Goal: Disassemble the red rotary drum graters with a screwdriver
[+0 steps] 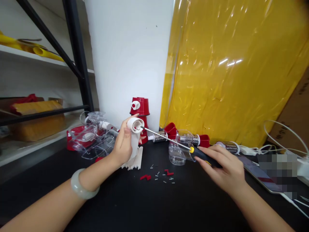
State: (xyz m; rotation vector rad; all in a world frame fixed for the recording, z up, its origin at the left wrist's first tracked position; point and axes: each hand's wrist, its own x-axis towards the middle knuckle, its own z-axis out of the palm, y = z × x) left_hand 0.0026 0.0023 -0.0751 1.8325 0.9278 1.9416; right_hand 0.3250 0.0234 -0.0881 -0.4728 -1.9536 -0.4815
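My left hand [122, 145] grips a white plastic part [134, 145] with a round hollow end, its opening turned toward the right. In my right hand [224, 166] is a screwdriver [166, 139] with a long metal shaft and a black and yellow handle. The shaft's tip is at the mouth of the hollow end; whether it touches anything inside I cannot tell. On the black table below lie several small screws [157, 174] and two small red plastic pieces [145, 177]. A white toothed piece [138, 159] sits just under the held part.
Red bases [140, 106] are stacked behind my left hand. Clear plastic housings [90, 138] crowd the left, and another clear housing [177, 153] stands near the screwdriver. Metal grater drums [159, 136] lie along the back. A tablet [260, 175] and white cables [260, 149] are at right.
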